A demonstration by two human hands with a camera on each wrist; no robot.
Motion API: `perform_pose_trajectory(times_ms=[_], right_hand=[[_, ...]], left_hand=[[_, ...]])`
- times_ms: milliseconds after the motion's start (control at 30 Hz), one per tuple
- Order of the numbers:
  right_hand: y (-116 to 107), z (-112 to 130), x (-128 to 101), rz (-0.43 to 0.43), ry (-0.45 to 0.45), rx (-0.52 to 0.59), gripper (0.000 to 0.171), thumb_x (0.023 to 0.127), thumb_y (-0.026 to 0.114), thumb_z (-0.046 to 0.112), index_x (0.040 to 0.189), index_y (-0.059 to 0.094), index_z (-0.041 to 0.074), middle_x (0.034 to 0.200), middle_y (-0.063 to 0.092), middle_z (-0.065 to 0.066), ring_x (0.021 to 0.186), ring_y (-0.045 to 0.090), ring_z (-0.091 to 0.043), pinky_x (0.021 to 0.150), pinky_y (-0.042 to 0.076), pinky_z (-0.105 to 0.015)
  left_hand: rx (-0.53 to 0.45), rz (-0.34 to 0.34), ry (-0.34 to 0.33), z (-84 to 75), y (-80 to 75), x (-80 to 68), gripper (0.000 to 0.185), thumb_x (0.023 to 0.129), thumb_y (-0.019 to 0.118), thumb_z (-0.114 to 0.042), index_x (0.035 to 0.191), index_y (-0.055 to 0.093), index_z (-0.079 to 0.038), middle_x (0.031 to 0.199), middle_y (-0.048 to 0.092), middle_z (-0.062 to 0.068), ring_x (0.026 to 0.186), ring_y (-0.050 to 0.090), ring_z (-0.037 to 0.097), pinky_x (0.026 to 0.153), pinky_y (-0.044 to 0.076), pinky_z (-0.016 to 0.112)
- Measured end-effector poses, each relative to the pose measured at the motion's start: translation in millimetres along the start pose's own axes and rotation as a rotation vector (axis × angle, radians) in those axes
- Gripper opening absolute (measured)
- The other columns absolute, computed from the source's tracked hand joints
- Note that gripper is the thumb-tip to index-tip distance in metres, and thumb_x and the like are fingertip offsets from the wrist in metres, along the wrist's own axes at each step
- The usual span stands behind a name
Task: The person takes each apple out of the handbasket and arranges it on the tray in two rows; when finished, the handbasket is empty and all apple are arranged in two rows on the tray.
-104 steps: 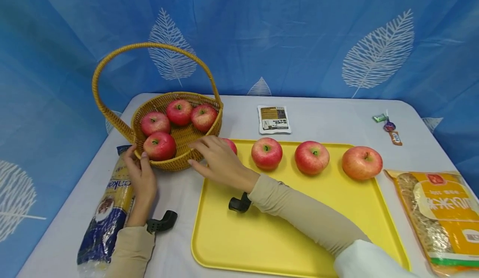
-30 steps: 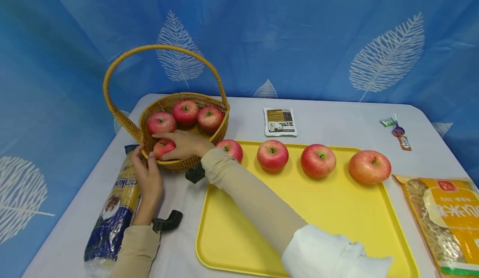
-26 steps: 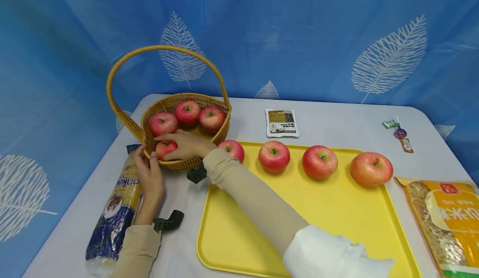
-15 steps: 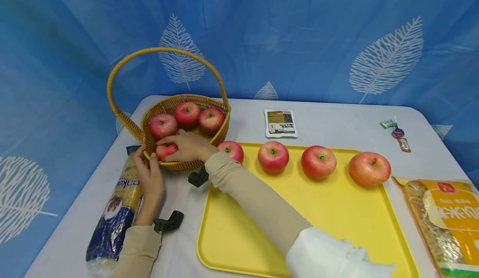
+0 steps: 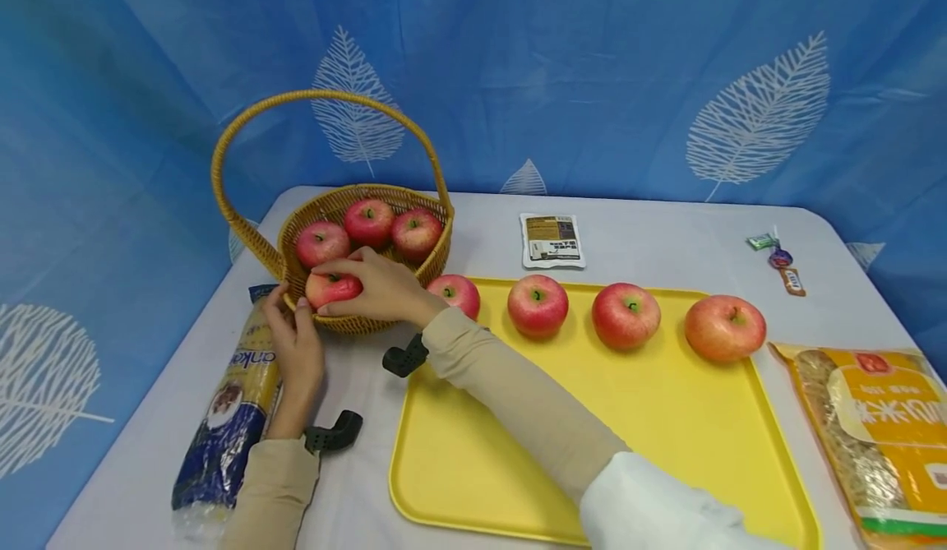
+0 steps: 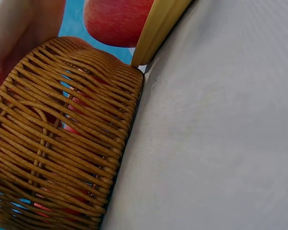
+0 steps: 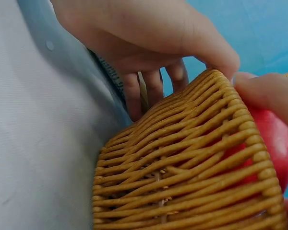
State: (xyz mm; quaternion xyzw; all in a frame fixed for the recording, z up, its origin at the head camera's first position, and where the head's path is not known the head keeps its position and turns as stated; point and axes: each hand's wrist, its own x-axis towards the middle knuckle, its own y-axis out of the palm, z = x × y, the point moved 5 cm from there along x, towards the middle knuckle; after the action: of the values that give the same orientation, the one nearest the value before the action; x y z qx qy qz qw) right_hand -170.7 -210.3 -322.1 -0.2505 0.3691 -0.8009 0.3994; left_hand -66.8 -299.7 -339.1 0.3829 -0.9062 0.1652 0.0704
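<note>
The table (image 5: 651, 238), draped in a pale cloth, carries everything before you. On its near right half lies the yellow tray (image 5: 592, 451), with four apples (image 5: 625, 315) lined along its far edge. To the left of the tray stands the wicker basket (image 5: 414, 279), its arched handle (image 5: 311, 98) upright; three apples (image 5: 368, 221) sit at the back of its bowl. A long noodle packet (image 5: 222, 418) lies on the cloth at the near left, and an orange bag of grain (image 5: 873, 427) lies off the tray's right edge. A small brown sachet (image 5: 552, 240) rests beyond the tray, and a few wrapped sweets (image 5: 777, 258) lie near the far right corner.

Your right hand (image 5: 377, 287) reaches across into the front of the basket, and its fingers curl round a red apple (image 5: 333, 288) from above and from the right; the apple sits just inside the near rim. In the right wrist view the same apple (image 7: 273, 139) shows through the weave. Your left hand (image 5: 292, 344) rests against the outside of the basket's near-left wall, fingers bent lightly round the rim, thumb on top.
</note>
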Motion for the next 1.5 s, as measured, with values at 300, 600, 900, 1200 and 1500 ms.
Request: perform_pose_trajectory(times_ms=[300,600,900,1200,1500], right_hand=[[-11,-5,-11,-0.062,-0.056,0.356,0.057,0.077,0.068,0.04,0.13,0.047,0.035,0.129,0.04,0.002,0.118,0.038,-0.006,0.096,0.039,-0.027],[-19,-4,-26,-0.085,-0.125,0.491,0.054,0.081,0.066,0.027,0.132,0.047,0.027,0.133,0.04,0.005,0.121,0.035,-0.004,0.099,0.036,-0.025],[-24,-1,-49,-0.126,-0.169,0.55,0.056,0.078,0.07,0.022,0.13,0.049,0.023,0.132,0.043,0.008,0.121,0.035,-0.001,0.099,0.035,-0.024],[-23,5,-79,-0.066,-0.218,0.422,0.059,0.072,0.075,0.029,0.127,0.053,0.025,0.131,0.043,0.004,0.121,0.037,-0.003,0.096,0.037,-0.024],[-12,0,-115,0.066,-0.208,0.314,0.063,0.066,0.078,0.04,0.124,0.055,0.032,0.128,0.047,0.008,0.117,0.04,-0.001,0.096,0.036,-0.021]], left_hand=[[0.003,-0.002,-0.022,0.5,1.0,0.8,0.04,0.096,0.034,-0.014,0.133,0.029,0.001,0.137,0.035,0.016,0.125,0.038,0.023,0.1,0.033,0.032],[-0.01,-0.003,-0.017,1.9,0.4,2.5,0.04,0.097,0.034,-0.017,0.133,0.029,-0.001,0.138,0.035,0.015,0.125,0.038,0.026,0.103,0.032,0.037],[0.001,0.001,-0.004,-0.4,1.4,0.9,0.041,0.096,0.034,-0.014,0.133,0.028,0.003,0.138,0.034,0.02,0.126,0.038,0.028,0.101,0.032,0.037],[-0.037,-0.013,0.006,22.7,-0.9,9.9,0.04,0.097,0.035,-0.018,0.134,0.03,-0.003,0.137,0.037,0.015,0.124,0.04,0.024,0.091,0.035,0.021],[-0.075,-0.026,0.037,39.1,0.6,15.0,0.04,0.096,0.037,-0.02,0.132,0.033,-0.003,0.136,0.037,0.011,0.123,0.04,0.023,0.091,0.032,0.019]])
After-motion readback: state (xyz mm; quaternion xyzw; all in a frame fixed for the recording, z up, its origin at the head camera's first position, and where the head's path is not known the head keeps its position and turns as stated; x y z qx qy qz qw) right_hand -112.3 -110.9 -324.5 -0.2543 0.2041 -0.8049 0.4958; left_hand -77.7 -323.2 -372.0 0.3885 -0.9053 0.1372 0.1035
